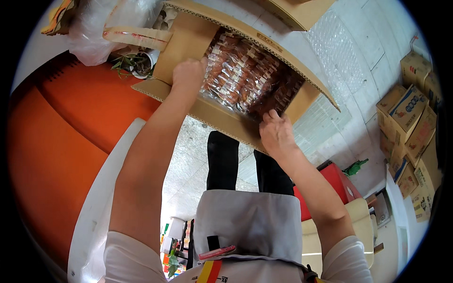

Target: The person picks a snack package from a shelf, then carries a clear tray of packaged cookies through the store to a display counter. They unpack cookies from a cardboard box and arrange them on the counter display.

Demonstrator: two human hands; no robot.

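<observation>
Above an orange table (71, 122), a person's left hand (188, 73) is closed on the flap of an open cardboard box (222, 120), while the right hand (277, 132) pinches the near edge of the clear plastic bag (245, 75) of small wrapped snacks inside. Packed full, the box looks heavy and its flaps bendable, the bag slippery and soft; a hold under the box's stiff walls seems safest.

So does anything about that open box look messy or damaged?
Nothing looks damaged. The open brown cardboard box holds small clear-wrapped reddish-brown packets heaped loosely rather than in rows. The left hand and right hand rest at its rim.
</observation>
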